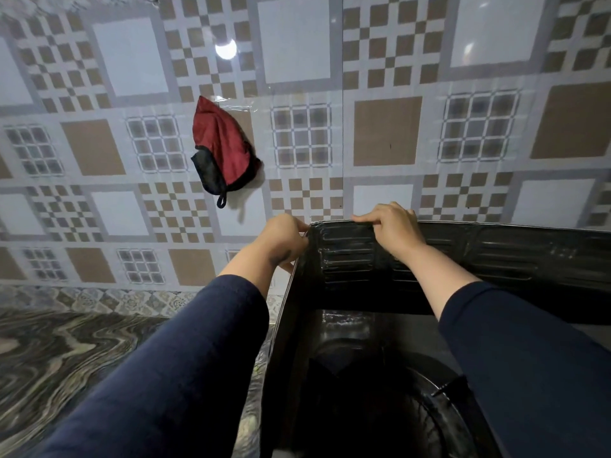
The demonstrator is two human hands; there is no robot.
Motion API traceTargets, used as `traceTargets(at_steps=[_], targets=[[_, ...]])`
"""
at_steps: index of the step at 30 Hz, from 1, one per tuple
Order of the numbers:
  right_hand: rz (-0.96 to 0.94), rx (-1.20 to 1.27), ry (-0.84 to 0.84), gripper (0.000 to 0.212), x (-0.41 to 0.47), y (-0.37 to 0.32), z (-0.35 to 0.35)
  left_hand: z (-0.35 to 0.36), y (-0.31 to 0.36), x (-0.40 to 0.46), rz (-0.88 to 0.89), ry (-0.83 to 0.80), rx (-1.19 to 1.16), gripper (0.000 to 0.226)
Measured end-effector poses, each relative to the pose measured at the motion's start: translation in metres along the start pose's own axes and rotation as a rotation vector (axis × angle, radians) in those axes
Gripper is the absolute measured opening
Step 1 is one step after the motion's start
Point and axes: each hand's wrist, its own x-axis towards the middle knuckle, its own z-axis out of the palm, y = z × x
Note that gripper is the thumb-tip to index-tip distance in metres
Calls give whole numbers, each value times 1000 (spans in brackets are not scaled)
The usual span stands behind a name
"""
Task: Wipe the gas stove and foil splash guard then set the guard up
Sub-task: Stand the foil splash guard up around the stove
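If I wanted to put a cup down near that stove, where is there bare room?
The marbled countertop left of the splash guard, running up to the tiled wall, is bare. Inside the guard it is crowded: the stove fills it, and the left hand and right hand grip the guard's top edge.

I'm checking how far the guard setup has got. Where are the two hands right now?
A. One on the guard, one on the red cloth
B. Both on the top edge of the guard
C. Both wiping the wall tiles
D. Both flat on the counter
B: the left hand pinches the guard at its upper corner and the right hand curls over its top edge, while the red cloth hangs untouched on the wall.
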Motion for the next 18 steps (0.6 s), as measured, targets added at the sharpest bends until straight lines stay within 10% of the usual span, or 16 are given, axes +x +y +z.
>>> traceTargets(at_steps=[18], targets=[[-24, -19, 12, 37, -6, -19, 7, -2, -20, -9, -4, 33, -92, 39]])
